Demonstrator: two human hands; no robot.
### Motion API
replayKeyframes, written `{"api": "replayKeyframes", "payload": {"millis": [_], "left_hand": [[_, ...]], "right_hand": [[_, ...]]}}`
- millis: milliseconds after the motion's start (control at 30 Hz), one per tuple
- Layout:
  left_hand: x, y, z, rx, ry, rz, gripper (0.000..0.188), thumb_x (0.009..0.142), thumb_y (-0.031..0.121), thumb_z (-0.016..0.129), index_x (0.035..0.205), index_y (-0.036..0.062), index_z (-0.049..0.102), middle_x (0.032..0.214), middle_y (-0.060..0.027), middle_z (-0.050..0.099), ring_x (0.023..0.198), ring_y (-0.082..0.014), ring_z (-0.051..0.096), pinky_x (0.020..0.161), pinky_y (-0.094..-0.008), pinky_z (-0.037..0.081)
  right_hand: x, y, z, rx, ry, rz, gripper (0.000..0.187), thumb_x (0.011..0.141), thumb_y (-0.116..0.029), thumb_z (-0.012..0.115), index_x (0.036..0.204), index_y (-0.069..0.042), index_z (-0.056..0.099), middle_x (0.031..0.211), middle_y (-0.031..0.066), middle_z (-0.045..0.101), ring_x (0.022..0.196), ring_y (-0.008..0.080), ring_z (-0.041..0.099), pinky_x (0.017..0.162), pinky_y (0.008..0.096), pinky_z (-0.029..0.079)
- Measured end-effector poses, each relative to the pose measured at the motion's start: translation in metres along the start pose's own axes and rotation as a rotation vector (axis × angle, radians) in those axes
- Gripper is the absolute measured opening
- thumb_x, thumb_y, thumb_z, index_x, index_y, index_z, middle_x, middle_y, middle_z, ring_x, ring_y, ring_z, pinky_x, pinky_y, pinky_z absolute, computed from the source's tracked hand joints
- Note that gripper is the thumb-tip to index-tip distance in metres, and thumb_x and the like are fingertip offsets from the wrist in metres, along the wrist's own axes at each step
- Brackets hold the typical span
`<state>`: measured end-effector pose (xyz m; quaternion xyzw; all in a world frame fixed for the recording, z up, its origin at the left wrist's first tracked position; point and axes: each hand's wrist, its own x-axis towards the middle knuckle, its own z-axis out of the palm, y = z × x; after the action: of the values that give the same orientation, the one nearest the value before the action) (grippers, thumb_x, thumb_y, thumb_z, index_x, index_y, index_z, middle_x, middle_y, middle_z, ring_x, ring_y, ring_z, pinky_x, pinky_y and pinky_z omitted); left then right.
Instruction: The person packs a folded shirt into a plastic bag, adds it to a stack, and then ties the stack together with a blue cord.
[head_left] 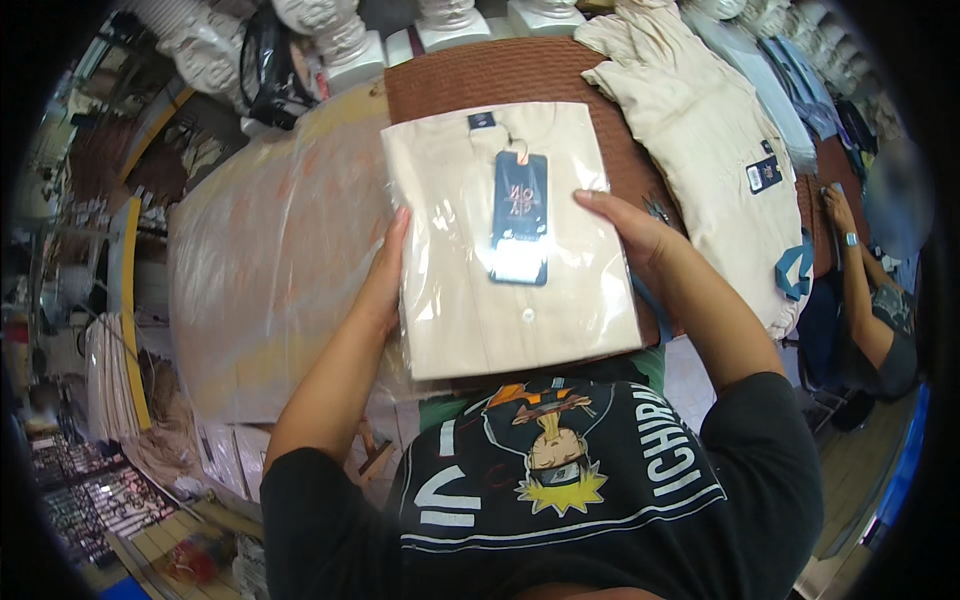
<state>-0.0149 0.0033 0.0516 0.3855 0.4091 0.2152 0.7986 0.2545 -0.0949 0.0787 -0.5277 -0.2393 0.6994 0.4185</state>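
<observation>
Between my two hands is a folded cream shirt in a clear plastic bag, held up above the near edge of the table. A dark blue hang tag shows through the plastic below the collar. My left hand grips the bag's left edge, its other fingers hidden behind. My right hand grips the right edge, thumb on the front. To the right, a cream garment lies spread on the table, with a dark tag on it.
Brown woven cloth covers part of the table; plastic sheeting covers the left side. White ornate pedestals and a black bag stand at the far edge. Small scissors lie near my right hand. Another person's arm reaches in at right.
</observation>
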Motion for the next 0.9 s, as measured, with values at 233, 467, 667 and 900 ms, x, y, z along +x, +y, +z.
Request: {"api": "replayKeyframes", "payload": {"millis": [233,467,667,900], "left_hand": [[-0.004,-0.012,0.001,-0.060,-0.072,0.134,0.071,0.090,0.058,0.025,0.137,0.0050,0.029,0.133,-0.0132,0.041,0.118,-0.0266,0.046,0.098,-0.0374,0.039],[0.007,0.007,-0.021,-0.368,-0.086,0.102,0.059,0.093,0.047,0.032,0.129,0.0013,0.038,0.123,-0.0155,0.049,0.111,-0.0251,0.050,0.090,-0.0353,0.045],[0.040,0.011,-0.014,-0.079,-0.091,0.096,0.052,0.093,0.041,0.034,0.124,0.0004,0.043,0.120,-0.0167,0.050,0.110,-0.0263,0.050,0.092,-0.0350,0.043],[0.049,0.024,0.011,0.034,-0.115,0.066,0.048,0.092,0.037,0.037,0.121,-0.0002,0.046,0.118,-0.0177,0.052,0.109,-0.0272,0.051,0.090,-0.0356,0.044]], "right_hand": [[-0.002,0.008,-0.007,-0.111,-0.067,-0.146,0.062,0.082,-0.043,0.059,0.121,0.005,0.049,0.114,0.0149,0.057,0.102,0.0187,0.056,0.088,0.0289,0.044],[-0.011,0.001,-0.004,-0.114,-0.109,-0.187,0.066,0.081,-0.041,0.060,0.127,0.002,0.043,0.119,0.0136,0.053,0.106,0.0190,0.052,0.089,0.0297,0.041],[-0.012,0.005,-0.003,-0.066,-0.157,-0.262,0.066,0.081,-0.039,0.060,0.128,0.002,0.041,0.119,0.0135,0.053,0.108,0.0192,0.051,0.092,0.0301,0.040],[-0.017,0.009,0.000,-0.090,-0.164,-0.280,0.064,0.080,-0.039,0.062,0.126,0.001,0.044,0.119,0.0131,0.053,0.107,0.0189,0.052,0.092,0.0303,0.040]]}}
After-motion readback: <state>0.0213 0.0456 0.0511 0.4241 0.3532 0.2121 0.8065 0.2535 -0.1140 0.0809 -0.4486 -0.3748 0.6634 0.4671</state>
